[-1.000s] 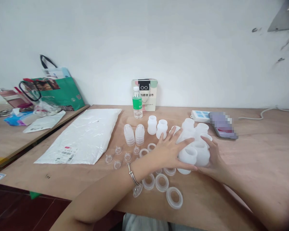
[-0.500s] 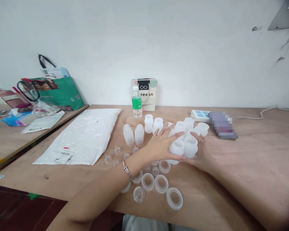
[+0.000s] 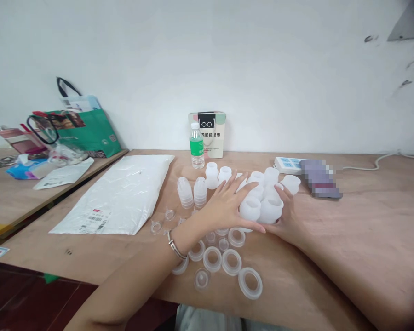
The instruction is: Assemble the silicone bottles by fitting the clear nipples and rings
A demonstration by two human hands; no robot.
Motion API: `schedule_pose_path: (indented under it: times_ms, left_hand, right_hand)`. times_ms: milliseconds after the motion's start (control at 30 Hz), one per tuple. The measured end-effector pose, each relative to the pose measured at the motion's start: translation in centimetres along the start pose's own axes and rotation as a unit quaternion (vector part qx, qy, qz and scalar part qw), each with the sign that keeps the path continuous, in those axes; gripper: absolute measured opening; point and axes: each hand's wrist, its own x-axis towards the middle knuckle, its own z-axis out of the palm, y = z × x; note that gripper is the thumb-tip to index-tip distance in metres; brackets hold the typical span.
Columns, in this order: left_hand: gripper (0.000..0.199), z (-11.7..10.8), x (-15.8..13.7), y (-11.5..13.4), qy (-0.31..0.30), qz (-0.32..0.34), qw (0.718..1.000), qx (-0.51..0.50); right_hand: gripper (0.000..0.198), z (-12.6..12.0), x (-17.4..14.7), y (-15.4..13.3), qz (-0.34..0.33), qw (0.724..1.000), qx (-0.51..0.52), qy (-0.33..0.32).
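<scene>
A slim, silvery metal bracelet [image 3: 173, 246] circles the left wrist. Both hands [image 3: 225, 202] and forearms [image 3: 134, 276] are bare. Pale greyish clothing [image 3: 207, 319] shows at the lap.

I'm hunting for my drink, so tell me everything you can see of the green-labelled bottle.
The green-labelled bottle is clear, apparently plastic, with a white cap on and pale print on its label. It stands upright near the back of the wooden table, in front of a paper bag it partly hides; whether they touch I cannot tell. Nothing holds it.
</scene>
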Motion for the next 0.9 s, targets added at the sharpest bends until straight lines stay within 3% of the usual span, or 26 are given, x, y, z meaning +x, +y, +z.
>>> schedule_pose_path:
  times_ms: [100,233,400,467,633,767,900]
  left_hand:
    - [0.091,-2.3,-1.2,0.7,0.037,-0.009,0.999,-0.001]
    - [0.06,-5.6,-4.1,0.9,0.115,-0.028,0.993,-0.003]
    - [0.038,-8.1,-9.5,0.0,0.185,-0.099,0.978,0.0]
    - [0.032,-8.2,-12.0,-0.7,0.166,-0.158,0.973,0.0]
    - [0.024,-6.1,-17.1,-2.2,0.085,-0.3,0.95,-0.031]
    - [0.025,-3.1,-18.2,-1.4,0.076,-0.313,0.945,-0.063]
    - [0.023,-1.3,-17.8,-0.2,0.054,-0.294,0.952,-0.062]
  right_hand:
    - [0.103,-0.1,0.2,-0.1,0.007,1.0,0.024,0.018]
    - [0.105,-1.1,0.1,-0.5,0.029,0.995,0.078,0.058]
    - [0.064,-4.3,-1.1,-3.2,0.052,0.986,0.107,0.119]
    - [0.048,-5.7,-1.5,-5.1,0.031,0.991,0.109,0.078]
    - [0.029,-7.2,-1.8,-11.1,-0.022,0.985,0.102,-0.137]
    - [0.029,-6.2,-2.8,-13.5,-0.011,0.969,0.112,-0.22]
    - [0.019,-5.5,-4.1,-12.8,0.011,0.967,0.1,-0.233]
